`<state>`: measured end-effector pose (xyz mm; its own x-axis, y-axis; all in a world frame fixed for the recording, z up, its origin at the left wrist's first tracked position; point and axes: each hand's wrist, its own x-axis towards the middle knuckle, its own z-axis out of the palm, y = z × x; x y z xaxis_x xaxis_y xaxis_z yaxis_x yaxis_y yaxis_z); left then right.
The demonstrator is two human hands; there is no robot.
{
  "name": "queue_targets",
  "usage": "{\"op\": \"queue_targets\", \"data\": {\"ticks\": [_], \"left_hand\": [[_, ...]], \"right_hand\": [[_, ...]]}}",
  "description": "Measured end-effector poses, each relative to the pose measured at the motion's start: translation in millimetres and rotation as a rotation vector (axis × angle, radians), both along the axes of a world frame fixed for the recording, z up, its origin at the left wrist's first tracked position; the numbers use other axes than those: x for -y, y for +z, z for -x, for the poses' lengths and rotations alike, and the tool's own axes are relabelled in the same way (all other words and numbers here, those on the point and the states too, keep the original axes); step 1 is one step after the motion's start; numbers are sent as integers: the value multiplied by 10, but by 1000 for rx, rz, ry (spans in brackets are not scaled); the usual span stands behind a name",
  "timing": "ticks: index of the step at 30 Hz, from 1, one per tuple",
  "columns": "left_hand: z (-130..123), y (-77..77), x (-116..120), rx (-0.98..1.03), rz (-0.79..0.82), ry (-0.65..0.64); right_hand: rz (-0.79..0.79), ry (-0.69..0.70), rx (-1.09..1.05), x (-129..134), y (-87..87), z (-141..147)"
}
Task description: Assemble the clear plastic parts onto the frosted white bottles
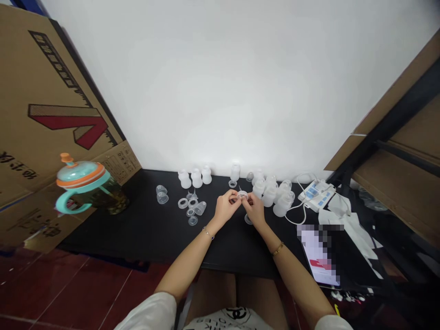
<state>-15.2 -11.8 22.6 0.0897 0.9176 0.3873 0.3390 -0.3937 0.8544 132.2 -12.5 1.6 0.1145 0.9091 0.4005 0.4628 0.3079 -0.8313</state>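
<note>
My left hand and my right hand meet over the black table, fingertips pinching a white bottle collar ring from both sides. A thin pointed tip, perhaps a teat, stands up from it; my fingers hide part of the ring. Just behind lie a loose collar ring and an upright white baby bottle. Under my right hand a clear round piece is partly covered. To the left of my hands, rings, discs and teats are spread around a clear cap.
Several capped bottles stand to the right, and white bottles stand at the back left. Clear caps lie farther left. A large lidded jug, a power strip with cables and a phone flank the work area.
</note>
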Motion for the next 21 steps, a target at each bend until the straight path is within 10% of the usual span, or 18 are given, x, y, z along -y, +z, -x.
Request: {"op": "queue_targets", "data": {"ticks": [21], "left_hand": [[6, -34, -4, -19, -42, 7]], "right_hand": [[-13, 2, 20, -6, -14, -3]]}}
